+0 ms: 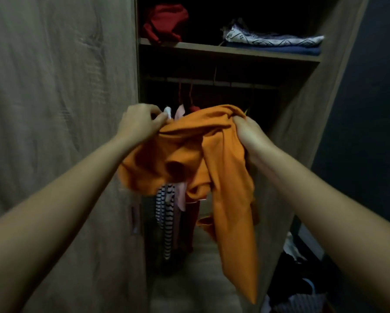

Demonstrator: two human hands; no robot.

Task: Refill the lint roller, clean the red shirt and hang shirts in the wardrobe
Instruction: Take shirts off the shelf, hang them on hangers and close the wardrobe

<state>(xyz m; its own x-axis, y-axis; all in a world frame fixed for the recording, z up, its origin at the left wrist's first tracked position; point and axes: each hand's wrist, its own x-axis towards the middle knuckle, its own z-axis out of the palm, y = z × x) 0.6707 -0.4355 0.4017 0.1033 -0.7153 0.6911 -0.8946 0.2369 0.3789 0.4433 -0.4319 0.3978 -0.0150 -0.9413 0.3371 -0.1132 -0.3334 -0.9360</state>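
I hold a crumpled orange shirt (214, 159) up in front of the open wardrobe (230, 53). My left hand (139, 120) pinches its upper left edge. My right hand (246, 132) grips a bunch of fabric at the upper right, and a long part hangs down below it. Behind the shirt, the hanging rail (223, 83) carries red hangers (190, 93) with a striped garment (167, 220) and pinkish and red clothes. A bundled red garment (167, 21) lies on the upper shelf at the left. No lint roller is in view.
Folded patterned white and blue cloths (273, 42) lie on the right of the shelf. The shut wardrobe door (54, 109) fills the left. The open door (302, 109) stands at the right, with a dark wall beyond. A pile of dark clothes (298, 279) lies at the lower right.
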